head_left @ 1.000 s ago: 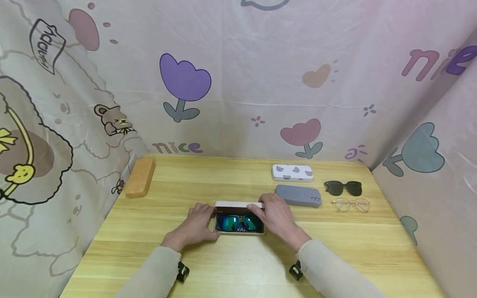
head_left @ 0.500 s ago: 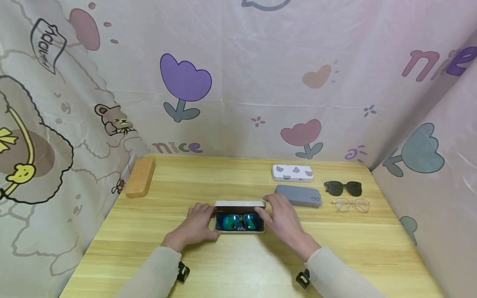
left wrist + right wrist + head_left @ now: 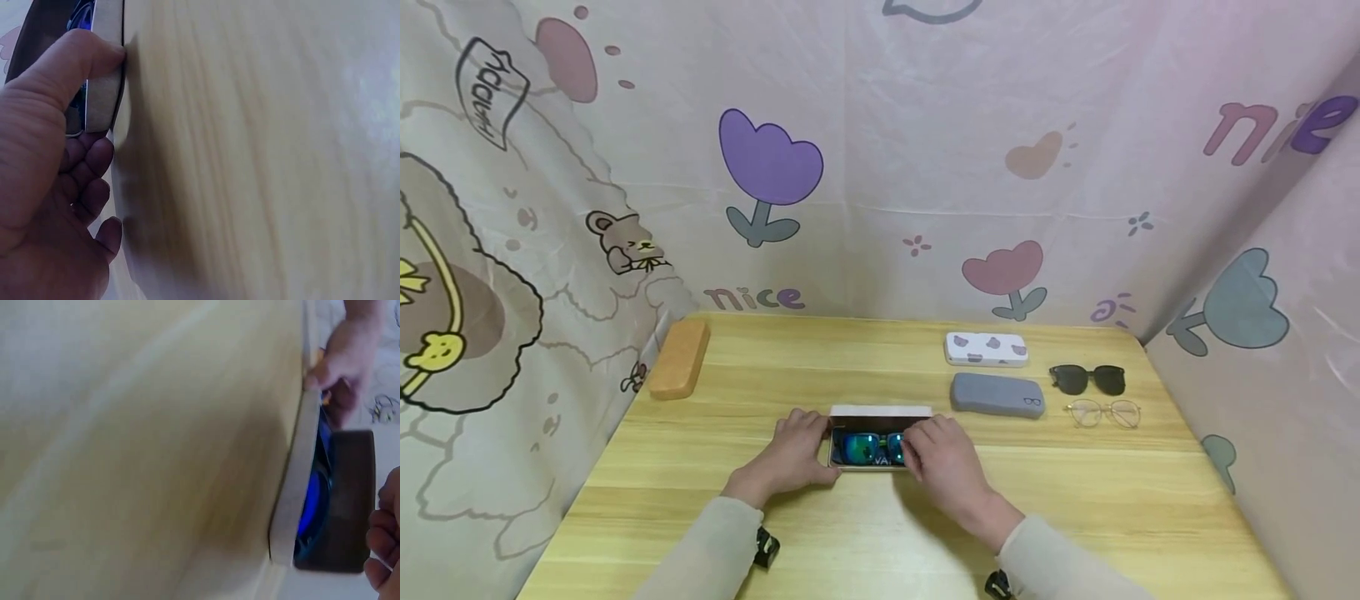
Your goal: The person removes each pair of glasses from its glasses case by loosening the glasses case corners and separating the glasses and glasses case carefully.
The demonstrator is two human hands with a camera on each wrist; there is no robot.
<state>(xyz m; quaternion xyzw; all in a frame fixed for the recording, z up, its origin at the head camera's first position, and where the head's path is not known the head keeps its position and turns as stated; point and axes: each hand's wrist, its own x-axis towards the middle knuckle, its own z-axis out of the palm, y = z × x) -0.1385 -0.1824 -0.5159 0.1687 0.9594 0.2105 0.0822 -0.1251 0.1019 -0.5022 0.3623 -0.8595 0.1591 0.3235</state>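
Observation:
An open glasses case (image 3: pixel 880 411) with a pale outside and dark inner lid sits mid-table, its lid raised at the back. Sunglasses (image 3: pixel 861 448) with blue-green mirrored lenses lie inside. My left hand (image 3: pixel 793 450) grips the case's left end; in the left wrist view its thumb (image 3: pixel 94 53) presses over the front wall (image 3: pixel 105 103). My right hand (image 3: pixel 947 467) hovers over the right end, fingers loosely bent and covering part of the right lens. In the right wrist view its fingers (image 3: pixel 382 540) show beside the dark lid (image 3: pixel 350 500), with nothing seen between them.
Behind the right hand lie a grey glasses case (image 3: pixel 996 394) and a white patterned case (image 3: pixel 987 349). Black sunglasses (image 3: pixel 1088 380) and thin-framed glasses (image 3: pixel 1103 412) lie farther right. An orange-brown case (image 3: pixel 679 360) rests at the back left. Printed cloth (image 3: pixel 880 167) hangs behind.
My right hand has left the lid's right corner and come inward and down over the right lens. The left hand stays at the case's left end.

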